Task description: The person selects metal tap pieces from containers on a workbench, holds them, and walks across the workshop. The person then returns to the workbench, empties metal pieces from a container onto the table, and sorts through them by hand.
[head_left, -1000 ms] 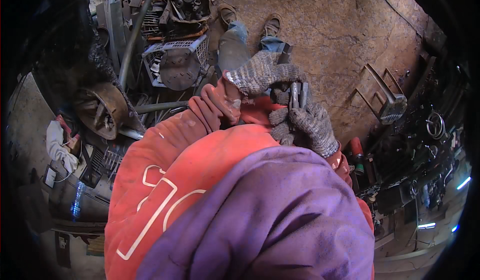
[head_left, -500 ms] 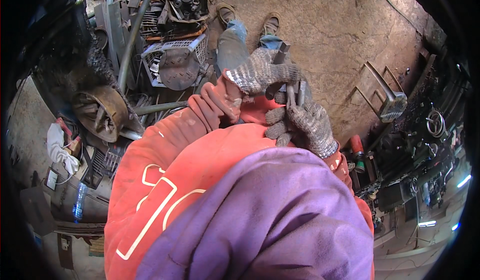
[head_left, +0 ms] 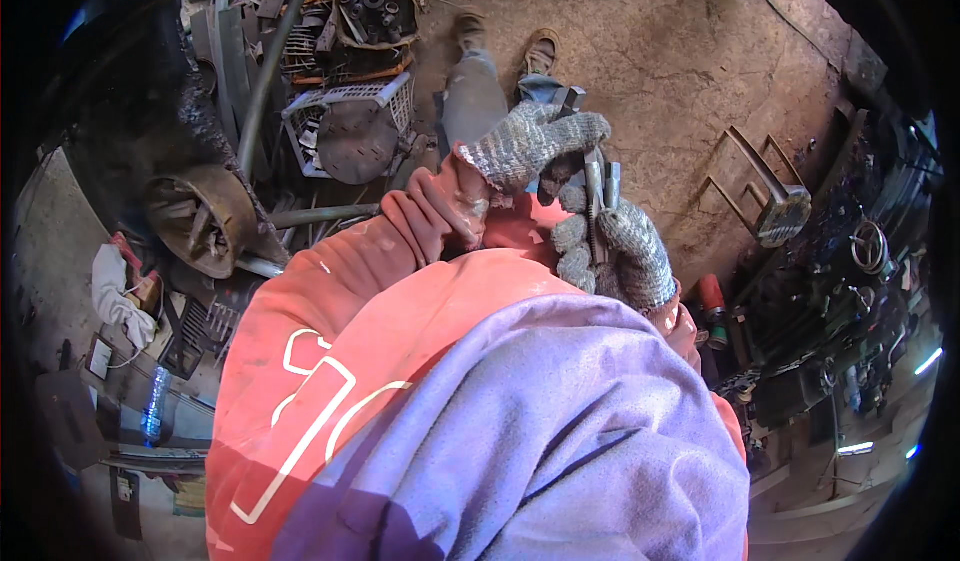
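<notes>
Grey metal rods (head_left: 595, 193) point forward, long axes nearly parallel, clasped in the curled right hand (head_left: 637, 251); the left hand (head_left: 530, 146), bent inward beside them, grips a dark bar (head_left: 572, 99) slanting forward-right.

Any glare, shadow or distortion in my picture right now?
Head view: direct light brightens the purple cloth, with a hard-edged shadow across its lower left; a strip light glares at right; edges bend and blacken toward the rim; the gloved right hand reads clearly.
</notes>
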The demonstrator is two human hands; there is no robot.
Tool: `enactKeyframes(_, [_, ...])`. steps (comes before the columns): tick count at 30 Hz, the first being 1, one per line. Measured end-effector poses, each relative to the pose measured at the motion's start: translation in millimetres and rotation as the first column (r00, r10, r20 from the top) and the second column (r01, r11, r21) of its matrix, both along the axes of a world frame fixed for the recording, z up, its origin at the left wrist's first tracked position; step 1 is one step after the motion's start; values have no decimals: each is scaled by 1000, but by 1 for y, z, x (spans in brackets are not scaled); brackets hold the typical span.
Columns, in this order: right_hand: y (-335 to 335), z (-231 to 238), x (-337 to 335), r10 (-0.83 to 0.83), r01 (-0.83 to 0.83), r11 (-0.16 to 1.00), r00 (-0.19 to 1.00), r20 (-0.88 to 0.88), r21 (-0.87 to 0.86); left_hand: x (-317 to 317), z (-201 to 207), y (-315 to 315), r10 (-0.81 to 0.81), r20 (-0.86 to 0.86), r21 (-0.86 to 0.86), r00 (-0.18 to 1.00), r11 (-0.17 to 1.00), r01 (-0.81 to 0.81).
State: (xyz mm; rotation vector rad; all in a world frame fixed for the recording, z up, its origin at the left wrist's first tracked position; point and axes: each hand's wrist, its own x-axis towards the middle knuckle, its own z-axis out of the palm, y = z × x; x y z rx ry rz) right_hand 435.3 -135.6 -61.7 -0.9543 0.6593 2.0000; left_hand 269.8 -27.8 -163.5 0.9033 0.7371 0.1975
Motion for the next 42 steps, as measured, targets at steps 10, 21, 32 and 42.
enactKeyframes(10, [-22, 30, 0, -421, 235, 874, 803, 421, 426, 54, 0, 47, -530, 9, 638, 848, 656, 403])
enactKeyframes(21, [-154, -12, 53, 164, 76, 986, -516, 841, -145, 224, 112, -42, -909, -417, 456, -33, -240, 857])
enactKeyframes(32, [-380, -21, 135, -474, 528, 793, 222, 852, 303, 380, 154, -258, -974, -227, 294, 6, -63, 954])
enactKeyframes(42, [-519, 25, 188, -500, 698, 647, 84, 862, 307, 509, 132, -446, -965, -39, 102, -258, -260, 960])
